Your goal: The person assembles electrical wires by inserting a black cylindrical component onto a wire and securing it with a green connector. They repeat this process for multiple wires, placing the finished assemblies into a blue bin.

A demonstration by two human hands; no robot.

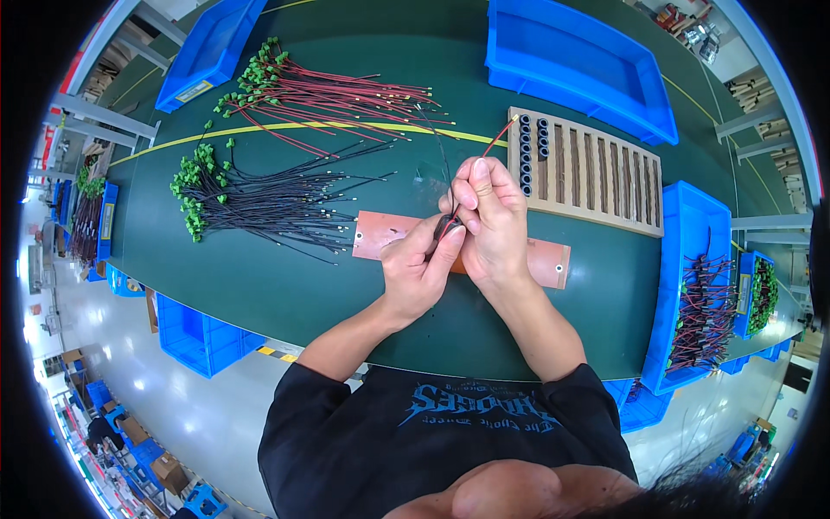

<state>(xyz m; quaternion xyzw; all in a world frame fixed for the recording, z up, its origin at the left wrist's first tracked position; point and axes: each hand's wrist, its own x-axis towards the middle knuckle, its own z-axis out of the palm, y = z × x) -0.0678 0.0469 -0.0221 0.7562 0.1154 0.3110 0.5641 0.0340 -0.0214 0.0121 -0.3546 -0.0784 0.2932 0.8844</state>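
Note:
My left hand [419, 266] is closed round a small black ring core [446, 227] with a red wire looped over it. Close against it, my right hand [491, 212] pinches wire near the core. A red wire [498, 138] sticks up from the right fingers to a bare, light-coloured tip. One thin black wire [444, 156] rises beside it, to the left. Both hands are above an orange-brown strip [378, 233] lying on the table. The fingers hide how the wires pass through the core.
Red wires [346, 93] and black wires [277, 208] with green connectors lie at the left. A slotted wooden rack [596, 212] holds several black cores [525, 156]. Blue bins [575, 60] stand behind it; another bin [683, 212] at the right holds wired cores [702, 311].

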